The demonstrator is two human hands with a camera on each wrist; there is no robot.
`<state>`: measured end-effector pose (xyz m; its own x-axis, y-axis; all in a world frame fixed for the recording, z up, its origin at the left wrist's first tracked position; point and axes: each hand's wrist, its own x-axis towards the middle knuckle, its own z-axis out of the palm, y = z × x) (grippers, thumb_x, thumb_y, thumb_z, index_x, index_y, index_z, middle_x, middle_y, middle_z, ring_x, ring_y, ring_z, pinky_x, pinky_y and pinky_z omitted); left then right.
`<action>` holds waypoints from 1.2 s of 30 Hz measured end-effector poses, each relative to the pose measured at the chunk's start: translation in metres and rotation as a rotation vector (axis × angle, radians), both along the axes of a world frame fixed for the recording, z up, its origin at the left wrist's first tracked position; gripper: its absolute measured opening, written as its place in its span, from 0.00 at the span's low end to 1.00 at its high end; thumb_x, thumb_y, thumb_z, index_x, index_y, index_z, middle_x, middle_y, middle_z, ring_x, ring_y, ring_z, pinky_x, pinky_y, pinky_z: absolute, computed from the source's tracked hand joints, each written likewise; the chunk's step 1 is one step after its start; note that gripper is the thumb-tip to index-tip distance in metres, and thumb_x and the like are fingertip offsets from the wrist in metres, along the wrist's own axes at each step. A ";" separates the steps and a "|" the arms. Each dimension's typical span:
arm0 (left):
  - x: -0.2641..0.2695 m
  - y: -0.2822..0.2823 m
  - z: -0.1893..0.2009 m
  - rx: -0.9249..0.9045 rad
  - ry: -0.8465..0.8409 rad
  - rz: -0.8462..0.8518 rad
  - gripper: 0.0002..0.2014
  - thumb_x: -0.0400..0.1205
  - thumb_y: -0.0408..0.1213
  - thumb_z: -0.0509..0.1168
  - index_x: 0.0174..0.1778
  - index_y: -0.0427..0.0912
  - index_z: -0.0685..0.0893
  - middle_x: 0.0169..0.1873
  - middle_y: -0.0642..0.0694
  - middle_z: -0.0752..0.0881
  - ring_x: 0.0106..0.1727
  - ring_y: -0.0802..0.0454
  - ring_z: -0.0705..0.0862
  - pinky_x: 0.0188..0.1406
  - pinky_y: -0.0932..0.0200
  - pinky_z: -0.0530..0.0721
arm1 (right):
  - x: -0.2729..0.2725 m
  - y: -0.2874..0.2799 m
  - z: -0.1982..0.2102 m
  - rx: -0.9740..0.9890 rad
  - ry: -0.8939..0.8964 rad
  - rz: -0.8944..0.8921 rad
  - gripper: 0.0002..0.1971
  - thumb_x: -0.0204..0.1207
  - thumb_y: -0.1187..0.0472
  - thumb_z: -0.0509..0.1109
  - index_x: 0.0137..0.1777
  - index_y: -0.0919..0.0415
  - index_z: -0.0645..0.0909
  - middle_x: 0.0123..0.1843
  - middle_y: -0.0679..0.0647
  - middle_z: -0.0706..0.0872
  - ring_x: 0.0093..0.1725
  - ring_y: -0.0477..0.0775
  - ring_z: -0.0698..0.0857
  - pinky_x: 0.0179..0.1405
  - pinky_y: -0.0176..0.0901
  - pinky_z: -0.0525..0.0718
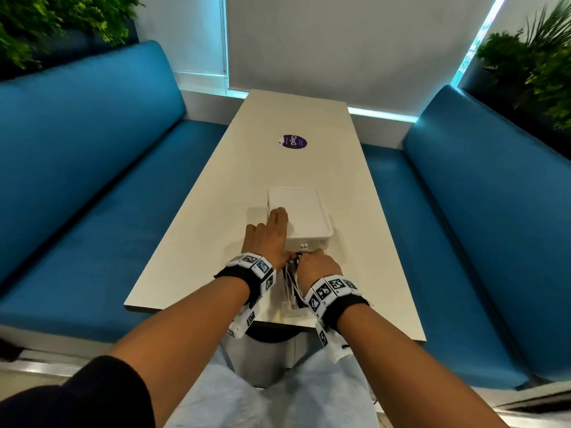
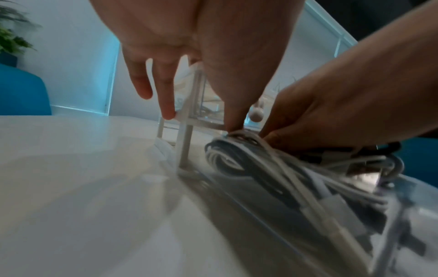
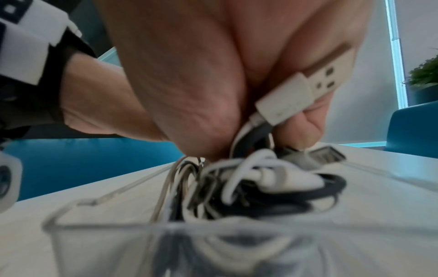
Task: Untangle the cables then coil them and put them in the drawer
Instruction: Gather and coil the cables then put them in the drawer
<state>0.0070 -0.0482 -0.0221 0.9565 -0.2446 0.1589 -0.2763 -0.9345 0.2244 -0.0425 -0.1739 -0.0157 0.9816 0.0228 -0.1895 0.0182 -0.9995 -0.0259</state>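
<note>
A white drawer unit stands on the table, its clear drawer pulled out toward me. A bundle of white and black cables lies in the drawer. My right hand grips the bundle from above; in the right wrist view its fingers curl round the cables and a white USB plug. My left hand rests on the unit's near left corner with fingers straight. In the left wrist view its thumb touches the top of the cables.
A purple round sticker lies further along the table. Blue benches run down both sides. Plants stand behind the benches. The near table edge is just behind my wrists.
</note>
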 end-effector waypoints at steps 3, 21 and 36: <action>-0.002 -0.004 0.001 0.076 -0.067 0.032 0.44 0.68 0.65 0.71 0.71 0.42 0.62 0.62 0.46 0.72 0.44 0.40 0.83 0.49 0.47 0.72 | 0.000 -0.003 -0.005 0.001 -0.034 -0.015 0.17 0.85 0.61 0.55 0.66 0.65 0.79 0.63 0.64 0.76 0.54 0.65 0.84 0.48 0.52 0.80; -0.001 -0.006 0.009 0.126 0.018 -0.039 0.37 0.74 0.47 0.72 0.74 0.42 0.62 0.79 0.43 0.59 0.58 0.35 0.80 0.57 0.43 0.74 | -0.002 -0.042 0.004 0.444 -0.195 -0.194 0.16 0.77 0.47 0.65 0.44 0.58 0.88 0.42 0.59 0.90 0.46 0.62 0.87 0.45 0.47 0.85; 0.002 0.000 0.011 0.024 0.072 -0.113 0.35 0.75 0.47 0.69 0.74 0.41 0.62 0.79 0.43 0.58 0.60 0.34 0.77 0.55 0.45 0.77 | -0.005 -0.058 -0.018 0.447 -0.230 -0.240 0.08 0.75 0.55 0.73 0.52 0.52 0.83 0.48 0.53 0.88 0.49 0.59 0.86 0.49 0.48 0.83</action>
